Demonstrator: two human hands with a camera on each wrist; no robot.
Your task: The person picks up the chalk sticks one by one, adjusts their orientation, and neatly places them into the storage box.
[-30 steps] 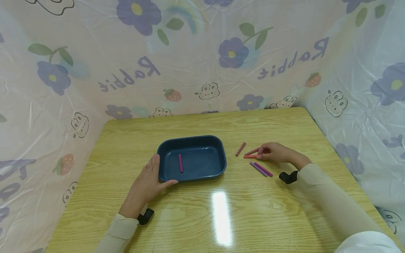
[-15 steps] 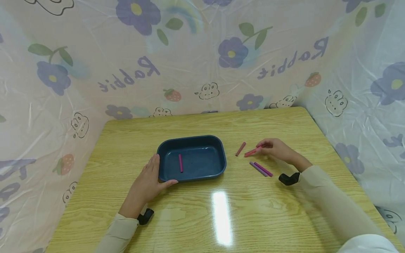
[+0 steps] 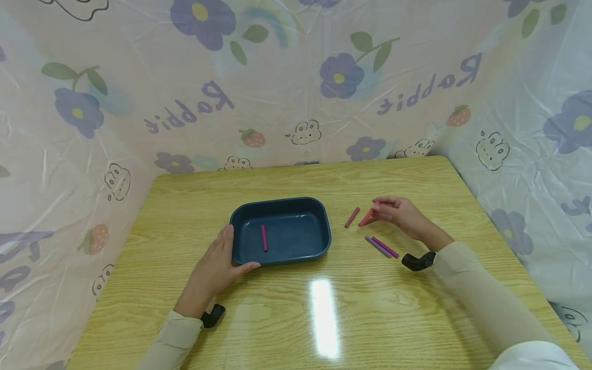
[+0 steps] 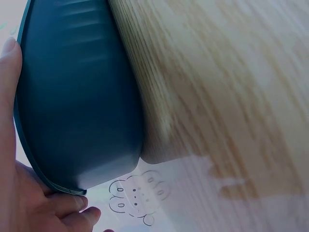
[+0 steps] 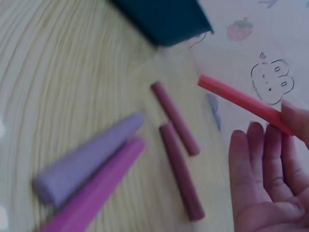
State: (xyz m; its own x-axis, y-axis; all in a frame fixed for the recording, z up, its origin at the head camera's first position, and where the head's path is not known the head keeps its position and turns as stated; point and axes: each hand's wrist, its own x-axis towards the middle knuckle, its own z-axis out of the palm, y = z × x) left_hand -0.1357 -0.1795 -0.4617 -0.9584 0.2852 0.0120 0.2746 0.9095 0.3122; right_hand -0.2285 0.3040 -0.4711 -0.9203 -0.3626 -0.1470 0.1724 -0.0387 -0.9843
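Observation:
In the head view, a dark blue rectangular tray stands mid-table with one magenta crayon inside. My left hand lies against its left end, fingers straight along the wall and thumb at the front side. My right hand, right of the tray, pinches a coral-red crayon between thumb and fingertips, tilted and raised off the table. Two dull maroon crayons lie beneath it in the right wrist view; the hand partly hides one from the head view. Closer to me, a lilac crayon and a magenta-purple crayon lie side by side.
The wood-grain table has a patterned sheet hanging behind it and on both sides. A bright light reflection shows on the tabletop in front of the tray. Black devices are worn at both wrists.
My right hand has picked up the coral-red crayon from beside a maroon one, lifting it and tipping it steeper. The left hand and the tray have stayed in place.

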